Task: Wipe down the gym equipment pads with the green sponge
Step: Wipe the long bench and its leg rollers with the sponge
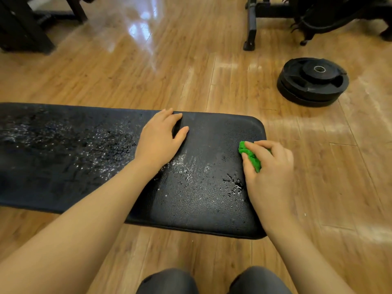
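2 hands on wet bench pad (203, 198): right hand (269, 166) grips green sponge (250, 155).

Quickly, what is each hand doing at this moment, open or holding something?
Left hand: open, resting flat on the black bench pad.
Right hand: fingers curled round the green sponge, holding it on the pad.

Green sponge (251, 155) mostly buried under the right hand (269, 166), only a crumpled strip shows between fingers and thumb. Worktop pad (63, 155) runs off the left edge, and both forearms cover parts of its wet surface; frame and legs underneath not visible. Black machine frame (252, 22) and dark stand (21, 28) up top are cropped, type unclear.
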`<action>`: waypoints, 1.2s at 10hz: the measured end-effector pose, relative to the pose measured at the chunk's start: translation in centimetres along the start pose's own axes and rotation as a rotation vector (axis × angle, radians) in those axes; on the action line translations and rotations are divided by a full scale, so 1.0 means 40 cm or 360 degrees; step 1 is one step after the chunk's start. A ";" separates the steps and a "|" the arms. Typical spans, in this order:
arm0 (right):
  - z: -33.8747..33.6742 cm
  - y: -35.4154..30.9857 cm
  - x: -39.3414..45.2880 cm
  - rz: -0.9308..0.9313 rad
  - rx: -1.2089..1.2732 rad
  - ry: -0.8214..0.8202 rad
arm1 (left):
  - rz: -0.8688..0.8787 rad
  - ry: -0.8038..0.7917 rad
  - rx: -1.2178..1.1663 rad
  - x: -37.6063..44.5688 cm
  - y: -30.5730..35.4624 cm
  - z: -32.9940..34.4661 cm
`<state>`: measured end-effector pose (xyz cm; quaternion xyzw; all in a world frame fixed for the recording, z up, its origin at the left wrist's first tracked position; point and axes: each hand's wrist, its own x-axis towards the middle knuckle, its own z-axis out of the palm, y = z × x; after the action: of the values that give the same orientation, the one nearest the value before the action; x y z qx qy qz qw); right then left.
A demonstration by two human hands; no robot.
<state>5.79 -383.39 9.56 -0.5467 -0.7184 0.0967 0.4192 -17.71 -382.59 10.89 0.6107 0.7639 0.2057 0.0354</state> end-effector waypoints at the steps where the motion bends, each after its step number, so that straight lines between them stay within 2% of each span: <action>1: 0.004 0.005 0.001 -0.0018 -0.0020 0.0032 | 0.0009 -0.0030 -0.0010 0.002 0.000 0.000; 2: 0.005 0.000 0.003 -0.0032 -0.0030 0.0055 | -0.0008 -0.0131 0.0000 -0.007 0.008 -0.016; 5: -0.008 -0.010 0.005 0.0027 -0.0148 -0.0088 | -0.0032 -0.0066 0.0006 -0.217 -0.056 -0.090; 6: -0.038 -0.024 -0.016 0.0090 -0.0157 -0.0179 | -0.0037 -0.0078 0.0023 -0.233 -0.063 -0.072; 8: -0.126 -0.055 -0.171 0.0140 -0.0077 -0.0073 | -0.0052 -0.0052 0.0028 -0.232 -0.063 -0.066; 9: -0.106 -0.054 -0.161 0.0161 -0.0097 -0.0003 | -0.0052 -0.0053 0.0022 -0.233 -0.063 -0.066; 11: -0.059 -0.042 -0.063 0.0210 -0.0141 -0.0083 | -0.0054 -0.0056 0.0010 -0.234 -0.062 -0.068; 12: -0.071 -0.056 -0.080 0.0235 -0.0113 -0.0085 | -0.0051 -0.0051 0.0017 -0.234 -0.064 -0.066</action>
<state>6.39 -387.93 11.08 -0.6100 -0.6899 0.1164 0.3719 -18.51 -392.60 10.54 0.6018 0.7740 0.1911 0.0478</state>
